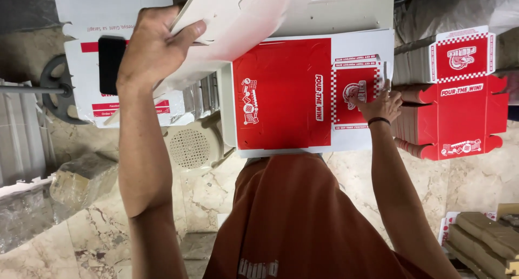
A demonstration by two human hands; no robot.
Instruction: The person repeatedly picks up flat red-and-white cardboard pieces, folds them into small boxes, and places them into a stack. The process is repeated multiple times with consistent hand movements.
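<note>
My left hand is raised at the upper left and grips the edge of a white folded cardboard piece, thumb on top. My right hand presses flat on a small red and white flat box blank. That blank lies on a larger red and white flat carton sheet, which rests on a white surface in front of me. A dark band circles my right wrist.
A stack of red and white box blanks stands at the right. More white printed cartons lie at the left, beside a beige plastic stool. Brown cardboard bundles sit at the lower right on the marble floor.
</note>
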